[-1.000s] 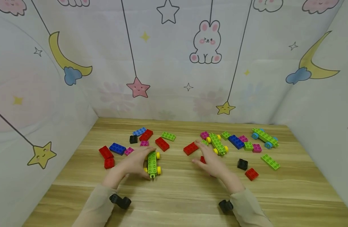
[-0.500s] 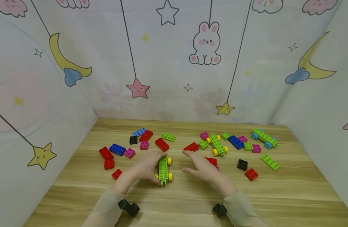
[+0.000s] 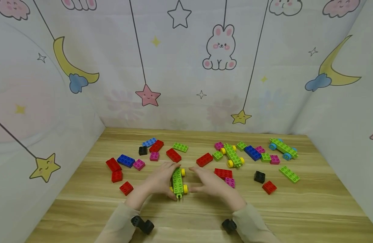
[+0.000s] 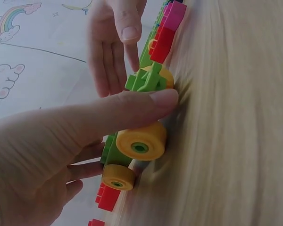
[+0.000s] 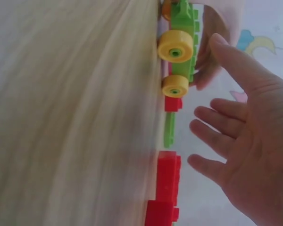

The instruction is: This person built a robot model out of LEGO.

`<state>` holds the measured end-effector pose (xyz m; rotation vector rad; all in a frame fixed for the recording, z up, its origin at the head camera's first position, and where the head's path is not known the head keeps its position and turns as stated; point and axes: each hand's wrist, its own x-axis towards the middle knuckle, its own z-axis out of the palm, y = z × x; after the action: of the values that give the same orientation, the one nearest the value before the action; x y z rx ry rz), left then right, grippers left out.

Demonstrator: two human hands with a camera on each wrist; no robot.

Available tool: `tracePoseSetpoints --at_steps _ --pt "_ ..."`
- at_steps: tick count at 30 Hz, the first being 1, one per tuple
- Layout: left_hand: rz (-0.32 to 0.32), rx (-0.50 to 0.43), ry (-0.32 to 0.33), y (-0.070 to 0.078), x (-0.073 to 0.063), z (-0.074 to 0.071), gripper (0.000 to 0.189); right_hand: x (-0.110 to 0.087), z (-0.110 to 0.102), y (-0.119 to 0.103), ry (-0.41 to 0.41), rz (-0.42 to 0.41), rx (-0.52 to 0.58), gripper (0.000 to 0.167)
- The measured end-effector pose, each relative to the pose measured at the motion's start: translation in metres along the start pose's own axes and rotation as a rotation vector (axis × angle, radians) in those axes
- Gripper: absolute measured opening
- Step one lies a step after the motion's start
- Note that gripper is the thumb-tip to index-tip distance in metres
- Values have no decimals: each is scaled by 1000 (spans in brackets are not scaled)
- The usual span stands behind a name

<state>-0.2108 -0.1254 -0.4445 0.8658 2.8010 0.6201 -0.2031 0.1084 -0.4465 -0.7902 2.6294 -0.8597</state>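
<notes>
A left hand [image 3: 160, 180] pinches a yellow-wheeled, lime-green plastic car base [image 3: 178, 182] roughly midway between the side edges of a wood-grain tabletop [image 3: 198, 216]; a right hand [image 3: 212, 182] spreads just beside it. Light, level pressure would likely prevent rolling.

Smooth plastic on wood-grain worktop [image 3: 186, 219]
Held green car [image 3: 178, 182], bricks [image 3: 223, 173]: moulded plastic, slight sheen. Backdrop [image 3: 180, 60] past worktop's far edge: matt cloth, faintly creased.
</notes>
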Motion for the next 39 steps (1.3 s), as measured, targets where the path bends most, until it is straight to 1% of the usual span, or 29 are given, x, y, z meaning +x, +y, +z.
tracePoseSetpoints --at_steps 5,7,11,13,15,19,22,23,27,30,34,39 --pt "1 15 2 0 0 0 121 0 -2 -4 -21 -13 -23 73" --pt "-2 3 -1 -1 -1 -1 121 0 -2 -6 -28 -24 -26 72" --pt "-21 -53 -20 -2 -4 -5 120 -2 -3 -10 -44 -52 -28 68" --pt "-31 -101 -33 -3 -5 -9 115 -3 -2 -11 -57 -57 -27 67" --pt "-26 -157 -47 -5 -6 -15 107 -3 -1 -12 -69 -61 -34 67" --pt "22 -210 -65 -13 -3 -29 82 -2 1 -15 -77 -66 -50 66" --pt "69 -180 -97 -19 0 -38 67 0 3 -18 -72 -70 -60 66" --pt "77 -177 -119 -20 2 -40 64 0 3 -18 -71 -64 -62 66" --pt "103 -206 -230 -22 6 -43 61 5 7 -21 -68 -39 -85 65" --pt "110 -232 -285 -21 10 -42 60 8 9 -23 -77 -24 -103 64" --pt "121 -197 -305 -20 14 -38 59 10 11 -26 -91 -32 -110 60" --pt "122 -128 -296 -21 18 -34 55 11 10 -28 -99 -63 -106 54"
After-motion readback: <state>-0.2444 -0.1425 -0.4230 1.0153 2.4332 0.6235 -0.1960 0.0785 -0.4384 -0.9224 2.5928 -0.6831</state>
